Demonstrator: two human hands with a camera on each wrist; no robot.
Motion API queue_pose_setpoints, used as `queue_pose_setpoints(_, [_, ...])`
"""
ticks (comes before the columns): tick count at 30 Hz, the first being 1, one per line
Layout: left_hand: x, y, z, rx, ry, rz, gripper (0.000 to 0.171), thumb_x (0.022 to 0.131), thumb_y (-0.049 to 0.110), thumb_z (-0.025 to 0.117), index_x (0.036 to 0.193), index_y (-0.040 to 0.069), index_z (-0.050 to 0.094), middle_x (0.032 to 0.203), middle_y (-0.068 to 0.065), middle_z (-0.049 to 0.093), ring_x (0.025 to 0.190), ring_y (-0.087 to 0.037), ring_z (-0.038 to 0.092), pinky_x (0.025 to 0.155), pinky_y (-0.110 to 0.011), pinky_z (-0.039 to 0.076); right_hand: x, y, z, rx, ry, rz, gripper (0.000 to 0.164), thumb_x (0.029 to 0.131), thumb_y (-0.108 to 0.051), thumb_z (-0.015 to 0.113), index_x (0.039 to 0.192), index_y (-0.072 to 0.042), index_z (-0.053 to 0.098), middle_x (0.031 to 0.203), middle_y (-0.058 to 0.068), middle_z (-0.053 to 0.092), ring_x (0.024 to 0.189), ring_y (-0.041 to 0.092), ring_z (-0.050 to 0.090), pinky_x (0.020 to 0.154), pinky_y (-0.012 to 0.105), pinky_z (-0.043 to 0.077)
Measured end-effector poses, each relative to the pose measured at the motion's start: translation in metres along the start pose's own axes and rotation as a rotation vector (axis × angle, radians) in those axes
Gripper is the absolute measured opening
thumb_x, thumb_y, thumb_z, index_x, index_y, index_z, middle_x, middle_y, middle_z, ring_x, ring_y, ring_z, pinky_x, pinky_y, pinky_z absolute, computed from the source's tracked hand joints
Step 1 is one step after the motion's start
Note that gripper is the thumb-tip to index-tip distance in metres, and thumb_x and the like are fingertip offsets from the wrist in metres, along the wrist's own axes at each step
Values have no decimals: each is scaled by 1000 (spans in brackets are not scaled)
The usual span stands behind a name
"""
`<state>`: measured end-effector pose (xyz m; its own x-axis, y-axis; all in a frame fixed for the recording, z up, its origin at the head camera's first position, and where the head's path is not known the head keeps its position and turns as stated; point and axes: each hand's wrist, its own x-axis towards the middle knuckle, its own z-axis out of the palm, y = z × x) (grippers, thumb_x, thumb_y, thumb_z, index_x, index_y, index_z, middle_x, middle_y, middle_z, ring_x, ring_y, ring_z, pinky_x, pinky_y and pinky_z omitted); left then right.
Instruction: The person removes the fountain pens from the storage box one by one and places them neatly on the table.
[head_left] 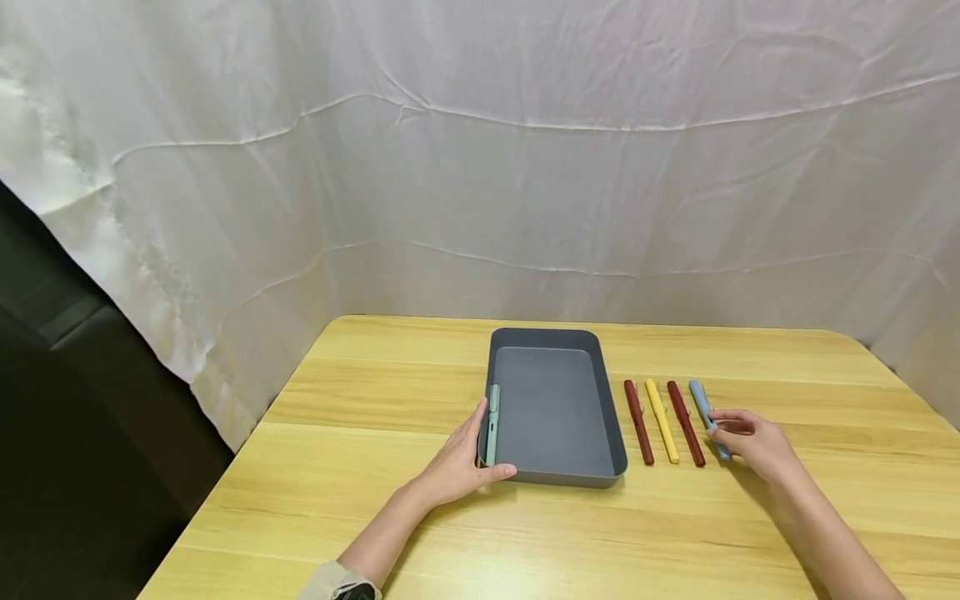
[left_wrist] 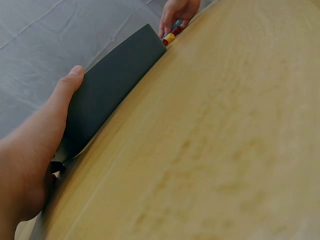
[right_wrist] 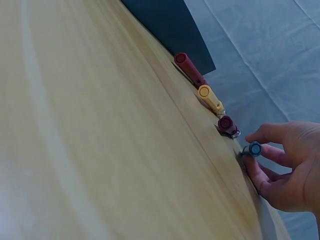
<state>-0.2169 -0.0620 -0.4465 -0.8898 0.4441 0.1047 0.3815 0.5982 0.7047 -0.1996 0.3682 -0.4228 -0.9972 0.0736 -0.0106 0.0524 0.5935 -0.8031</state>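
A dark grey tray (head_left: 555, 408) lies on the table, with a teal pen (head_left: 492, 425) along the inside of its left wall. My left hand (head_left: 457, 467) rests against the near left corner of the tray, straight fingers along the left wall and thumb on the front wall. In the right wrist view, my right hand (right_wrist: 292, 167) pinches a blue pen (right_wrist: 254, 149) between thumb and fingers. To its left, a dark red pen (head_left: 686, 423), a yellow pen (head_left: 663, 422) and another dark red pen (head_left: 639, 422) lie roughly side by side.
The wooden table (head_left: 337, 517) has its far edge near a hanging white curtain (head_left: 525, 192), which also runs along the left side. A dark surface (head_left: 67, 433) shows beyond the curtain at the far left. A watch (head_left: 356, 592) is on the left wrist.
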Motion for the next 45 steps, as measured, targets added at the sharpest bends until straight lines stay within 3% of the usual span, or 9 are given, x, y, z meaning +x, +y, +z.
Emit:
queue_pose_setpoints(5, [-1,2,-1,-4,-7,0,104,78,55,64,149,14,0,150,-13,11,134,-34,15,103,-54,17,-2,0,2,-74,69,-30,44,89,-22,62,118,9,53,106,22,60,81,1,50,64,23,44])
queue_pose_setpoints(13, [-1,3,-1,-4,-6,1,104,78,56,64,149,13,0,150,-14,12,134,-35,16,102,-54,19,-6,-1,9,-169,147,-58,38,89,-25,61,114,4,59,100,17,62,84,14,54,65,27,42])
queue_pose_setpoints(22, [-1,2,0,-7,-5,6,104,78,57,63,149,17,-2,150,-13,11,134,-34,15,102,-54,19,-7,1,12,-176,189,-77,37,89,-24,61,114,3,60,99,17,63,76,0,51,59,22,43])
queue_pose_setpoints(31, [-1,2,0,-11,-9,4,104,78,56,64,149,15,-1,150,-13,11,134,-34,15,102,-55,19,-8,5,14,-178,212,-91,37,89,-25,62,114,2,61,101,19,62,76,0,52,59,21,43])
queue_pose_setpoints(36, [0,1,0,-13,-8,9,104,78,57,63,149,16,-1,151,-12,11,134,-34,15,102,-55,19,-8,5,15,-192,226,-107,36,89,-24,62,114,2,61,101,19,62,78,8,55,59,22,43])
queue_pose_setpoints(43, [1,0,0,-16,-1,10,105,78,56,64,149,15,-1,150,-13,11,134,-35,16,102,-55,19,-6,4,17,-186,252,-134,34,88,-21,63,113,2,61,98,19,63,75,3,54,57,20,43])
queue_pose_setpoints(45, [0,-1,0,-16,-2,9,105,78,56,64,149,15,-1,150,-13,11,134,-35,16,102,-55,19,-7,3,17,-185,252,-134,34,88,-20,63,113,3,60,98,19,63,78,9,57,58,20,44])
